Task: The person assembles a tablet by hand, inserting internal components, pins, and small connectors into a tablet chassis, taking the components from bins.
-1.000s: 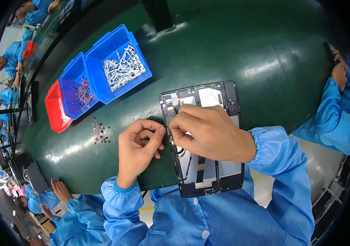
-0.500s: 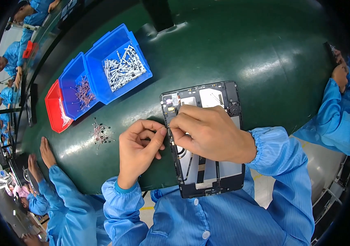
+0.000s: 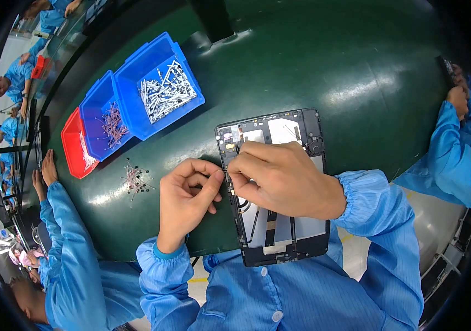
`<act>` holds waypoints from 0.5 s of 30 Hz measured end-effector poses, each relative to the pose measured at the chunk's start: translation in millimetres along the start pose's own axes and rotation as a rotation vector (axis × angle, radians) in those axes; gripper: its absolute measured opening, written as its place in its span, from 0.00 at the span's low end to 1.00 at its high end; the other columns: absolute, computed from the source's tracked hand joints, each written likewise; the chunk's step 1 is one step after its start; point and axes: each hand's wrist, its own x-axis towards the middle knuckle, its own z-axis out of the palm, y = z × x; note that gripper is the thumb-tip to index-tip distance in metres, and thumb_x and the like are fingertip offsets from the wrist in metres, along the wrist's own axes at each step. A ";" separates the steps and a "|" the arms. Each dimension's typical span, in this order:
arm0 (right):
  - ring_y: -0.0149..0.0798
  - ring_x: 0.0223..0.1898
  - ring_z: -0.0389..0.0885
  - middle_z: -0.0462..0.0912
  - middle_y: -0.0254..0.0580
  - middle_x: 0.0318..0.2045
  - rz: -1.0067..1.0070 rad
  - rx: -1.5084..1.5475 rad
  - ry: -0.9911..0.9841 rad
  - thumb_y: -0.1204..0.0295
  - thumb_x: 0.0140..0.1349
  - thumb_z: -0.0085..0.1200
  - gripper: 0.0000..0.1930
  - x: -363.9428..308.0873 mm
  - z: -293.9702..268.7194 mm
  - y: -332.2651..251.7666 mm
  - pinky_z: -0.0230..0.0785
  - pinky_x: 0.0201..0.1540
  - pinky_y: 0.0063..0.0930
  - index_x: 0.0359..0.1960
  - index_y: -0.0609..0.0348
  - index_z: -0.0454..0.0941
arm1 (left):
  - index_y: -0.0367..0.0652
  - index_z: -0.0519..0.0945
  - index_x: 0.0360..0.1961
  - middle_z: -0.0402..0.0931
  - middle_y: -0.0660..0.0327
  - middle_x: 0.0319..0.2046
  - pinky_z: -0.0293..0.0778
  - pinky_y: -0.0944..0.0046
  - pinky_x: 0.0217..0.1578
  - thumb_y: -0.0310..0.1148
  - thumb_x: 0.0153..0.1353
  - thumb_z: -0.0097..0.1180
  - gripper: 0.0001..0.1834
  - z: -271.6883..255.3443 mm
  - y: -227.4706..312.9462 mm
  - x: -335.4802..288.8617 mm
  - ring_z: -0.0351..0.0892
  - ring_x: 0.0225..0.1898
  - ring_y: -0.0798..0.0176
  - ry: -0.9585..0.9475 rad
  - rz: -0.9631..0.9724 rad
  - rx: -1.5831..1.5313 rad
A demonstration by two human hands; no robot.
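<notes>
an open-backed tablet [image 3: 281, 231] lies on the green table [image 3: 356, 127] right in front of the person, tilted slightly, its six o'clock end jutting past the near edge. a black ribbon [image 3: 270, 234] runs down its pale middle.

the right hand [image 3: 285, 179] reaches over the tablet from four o'clock, thumb and forefinger bunched at the nine o'clock edge. the left hand [image 3: 186, 196] comes in from eight o'clock, thumb and forefinger tips drawn together just beside that same edge, the other fingers curled. the two sets of fingertips nearly meet; whether either hand grips some small part or is released, i cannot tell.

at nine o'clock from the tablet, near the left hand, sits a small heap of thin wires [image 3: 136, 179] with dark ends. three bins stand in a row between nine and eleven o'clock: a red bin [image 3: 71, 144] with thin pale pieces, a smaller blue bin [image 3: 93, 105] with reddish leads [image 3: 114, 127], and a larger blue bin [image 3: 130, 66] full of black and white strips [image 3: 166, 94].
</notes>
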 end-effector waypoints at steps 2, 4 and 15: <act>0.39 0.22 0.79 0.76 0.36 0.24 -0.005 0.002 0.001 0.79 0.50 0.63 0.07 0.1 -0.8 -1.8 0.70 0.22 0.31 0.28 0.59 0.76 | 0.33 0.79 0.37 0.79 0.62 0.23 0.71 0.76 0.18 0.25 0.63 0.61 0.06 -0.5 3.9 -0.9 0.77 0.22 0.74 0.005 -0.006 0.013; 0.39 0.21 0.78 0.76 0.36 0.24 0.004 0.018 -0.005 0.79 0.50 0.63 0.07 0.1 -1.4 -1.1 0.70 0.22 0.31 0.28 0.59 0.77 | 0.33 0.79 0.36 0.79 0.63 0.22 0.71 0.75 0.18 0.25 0.63 0.61 0.05 -1.8 7.1 2.3 0.77 0.21 0.74 -0.029 -0.050 0.041; 0.39 0.20 0.78 0.76 0.36 0.23 0.000 0.014 0.002 0.78 0.50 0.62 0.06 0.8 0.3 0.6 0.70 0.21 0.31 0.28 0.59 0.77 | 0.33 0.78 0.34 0.81 0.59 0.28 0.73 0.74 0.19 0.23 0.62 0.59 0.04 -6.3 13.8 8.8 0.81 0.24 0.71 -0.079 -0.129 0.019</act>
